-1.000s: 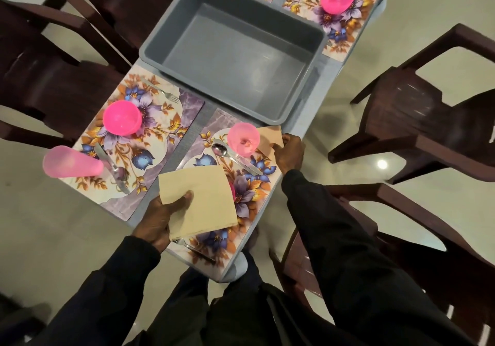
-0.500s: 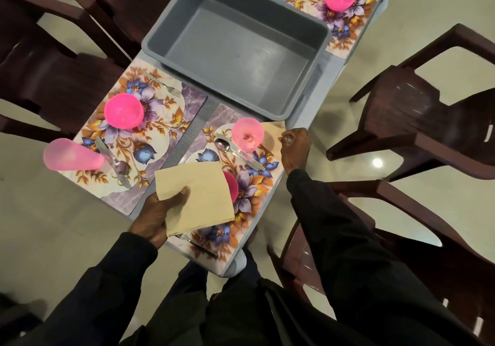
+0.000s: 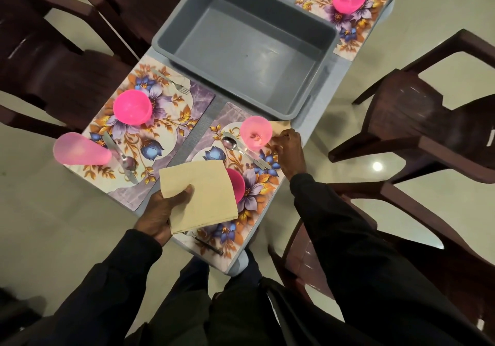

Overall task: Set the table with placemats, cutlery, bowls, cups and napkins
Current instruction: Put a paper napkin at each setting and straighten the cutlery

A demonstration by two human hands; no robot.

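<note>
Bench (image 3: 199, 134) of grey-blue colour carries everything, and dark brown chairs (image 3: 428, 120) stand around it. Beyond both sets of fingers sits a large grey tub (image 3: 241, 59). Under the hands lies the near placemat (image 3: 257, 182) with a flower print. A second placemat (image 3: 201, 96) lies to the left of the left fingers.

The left hand (image 3: 160, 211) grasps a stack of beige napkins (image 3: 201, 193), thumb on top and fingers below, above the near placemat. The right hand (image 3: 290, 152) is at the far right corner of this mat. Its fingers are bent down onto a single napkin (image 3: 280, 127) that lies flat there, and they hold its edge.

A pink bowl (image 3: 237, 185) is partly hidden under the stack, just right of the left thumb. A second bowl (image 3: 131, 107) and a tall pink cup (image 3: 80, 152) are on the second placemat. Just left of the right fingers stands a pink cup (image 3: 255, 132). A spoon (image 3: 233, 144) lies between the two hands, near this cup.
</note>
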